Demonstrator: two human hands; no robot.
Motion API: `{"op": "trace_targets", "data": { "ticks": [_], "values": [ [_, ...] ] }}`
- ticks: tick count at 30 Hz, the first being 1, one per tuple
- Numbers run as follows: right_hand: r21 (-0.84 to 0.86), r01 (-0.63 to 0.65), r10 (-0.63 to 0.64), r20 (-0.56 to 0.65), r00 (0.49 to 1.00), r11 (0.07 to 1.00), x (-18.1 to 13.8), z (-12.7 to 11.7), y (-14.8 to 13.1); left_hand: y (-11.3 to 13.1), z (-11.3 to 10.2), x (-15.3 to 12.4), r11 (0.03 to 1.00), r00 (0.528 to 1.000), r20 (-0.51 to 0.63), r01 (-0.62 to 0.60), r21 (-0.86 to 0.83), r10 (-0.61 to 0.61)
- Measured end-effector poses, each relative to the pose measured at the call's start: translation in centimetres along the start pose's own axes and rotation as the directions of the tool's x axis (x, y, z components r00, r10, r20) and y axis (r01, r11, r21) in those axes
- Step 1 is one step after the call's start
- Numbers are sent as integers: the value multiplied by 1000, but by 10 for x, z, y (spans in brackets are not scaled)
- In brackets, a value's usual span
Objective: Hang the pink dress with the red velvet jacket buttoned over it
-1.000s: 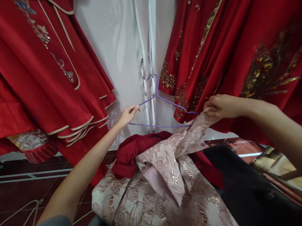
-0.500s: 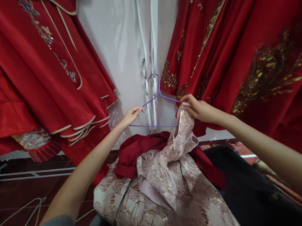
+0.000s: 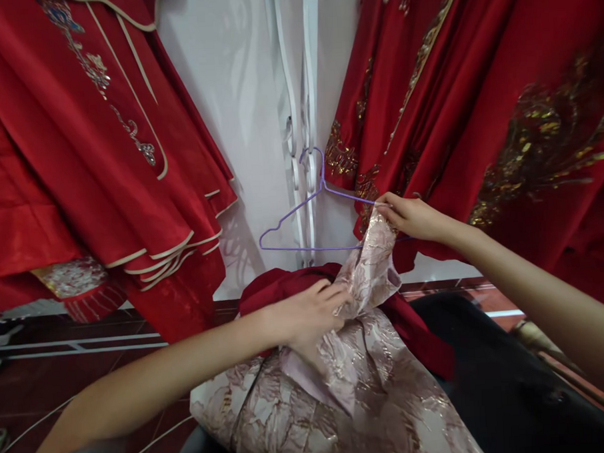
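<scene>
My right hand (image 3: 399, 212) is closed in a pinch around the right arm of a purple hanger (image 3: 294, 208) and the shoulder strap of a pink-gold brocade dress (image 3: 285, 414). That strap rises to the hanger's right side, while the rest of the dress lies bunched below. My left hand (image 3: 319, 319) rests over the upper part of the dress, with thumb and fingers apart and slightly blurred; the fingertips touch the fabric. The hanger's left side is bare, and its hook points up. A dark red cloth (image 3: 269, 285) lies behind and under the dress top.
Red garments with beige piping (image 3: 145, 193) hang at the left. More red garments with gold sequins (image 3: 427, 114) hang at the right. A white panel (image 3: 225, 76) stands behind the hanger. Low down are a white rail (image 3: 81, 345), a cable (image 3: 158, 438) and a black surface (image 3: 468, 353).
My left hand has left the hanger's left arm and moved down and right onto the dress. My right hand keeps its pinch, shifted slightly right with the hanger.
</scene>
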State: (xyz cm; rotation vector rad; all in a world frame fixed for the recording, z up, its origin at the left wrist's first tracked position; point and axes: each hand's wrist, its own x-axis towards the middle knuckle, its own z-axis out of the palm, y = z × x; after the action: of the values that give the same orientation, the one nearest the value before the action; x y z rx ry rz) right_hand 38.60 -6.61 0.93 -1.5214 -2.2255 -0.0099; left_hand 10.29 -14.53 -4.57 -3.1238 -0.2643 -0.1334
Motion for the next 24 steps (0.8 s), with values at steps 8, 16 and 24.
{"op": "trace_targets", "data": {
  "ticks": [8, 16, 24],
  "values": [
    [39, 7, -8, 12, 1000, 999, 0, -3, 4, -9, -35, -33, 983, 993, -50, 102, -154, -111],
    [53, -24, 21, 60, 998, 998, 3, -1, 7, -57, -36, -86, 828, 822, 170, 558, -54, -543],
    [186, 37, -50, 69, 996, 982, 0, 5, 11, -134, -28, -127, 342, 410, 277, 902, -264, -869]
  ]
}}
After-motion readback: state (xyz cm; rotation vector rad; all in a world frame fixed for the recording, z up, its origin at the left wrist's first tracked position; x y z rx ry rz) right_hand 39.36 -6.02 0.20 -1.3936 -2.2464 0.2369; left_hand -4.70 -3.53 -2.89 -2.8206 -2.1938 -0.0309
